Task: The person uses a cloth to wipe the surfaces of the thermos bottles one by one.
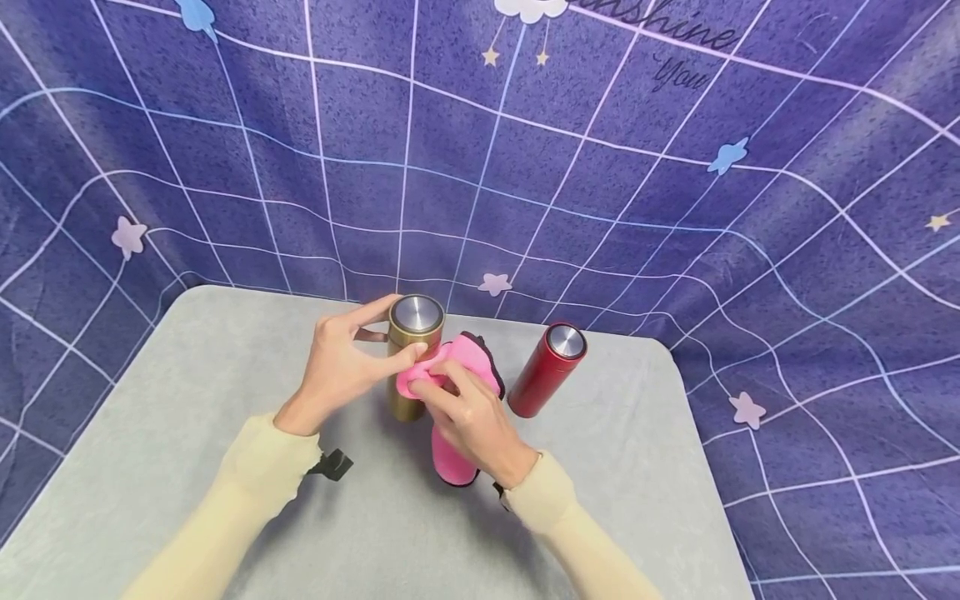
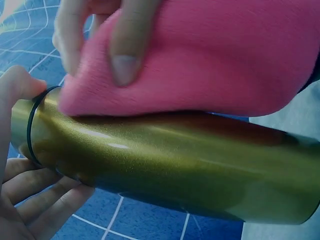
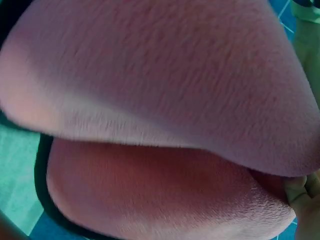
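Observation:
My left hand (image 1: 337, 360) grips a gold thermos bottle (image 1: 407, 407) around its upper part, close below the silver-topped lid (image 1: 417, 313). The bottle stands upright on the table. With my right hand (image 1: 472, 421) I pinch a pink cloth (image 1: 452, 460) with black edging and hold it against the bottle's side. In the left wrist view the fuzzy cloth (image 2: 215, 60) lies along the glossy gold body (image 2: 175, 160), just below the dark ring. Folds of the cloth (image 3: 150, 75) fill most of the right wrist view and hide much of the right hand there.
A red thermos bottle (image 1: 542, 377) with a silver-topped lid stands on the grey-covered table (image 1: 622, 500), right of the cloth. Behind and beside the table hangs a blue-purple curtain (image 1: 450, 192) with grid lines and stars. A black strap (image 1: 332, 465) sticks out by the left cuff.

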The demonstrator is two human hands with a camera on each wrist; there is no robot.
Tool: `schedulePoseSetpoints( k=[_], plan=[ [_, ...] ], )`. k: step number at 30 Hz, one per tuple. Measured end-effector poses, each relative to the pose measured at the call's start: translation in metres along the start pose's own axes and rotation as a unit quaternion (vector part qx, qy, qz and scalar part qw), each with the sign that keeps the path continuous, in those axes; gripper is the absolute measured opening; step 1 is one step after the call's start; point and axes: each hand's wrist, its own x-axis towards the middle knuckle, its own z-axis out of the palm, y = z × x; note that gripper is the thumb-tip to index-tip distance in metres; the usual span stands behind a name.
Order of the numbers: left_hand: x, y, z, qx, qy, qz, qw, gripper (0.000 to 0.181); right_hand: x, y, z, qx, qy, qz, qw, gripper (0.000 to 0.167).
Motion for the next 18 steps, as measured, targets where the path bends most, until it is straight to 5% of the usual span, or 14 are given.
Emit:
schedulePoseSetpoints(
  k=[18],
  plan=[
    [-0.006,-0.005,-0.001,-0.02,0.003,-0.005,0.9998,0.062,0.005,0.014,-0.015,0.119,0.062,0.051,0.9896,0.03]
  ],
)
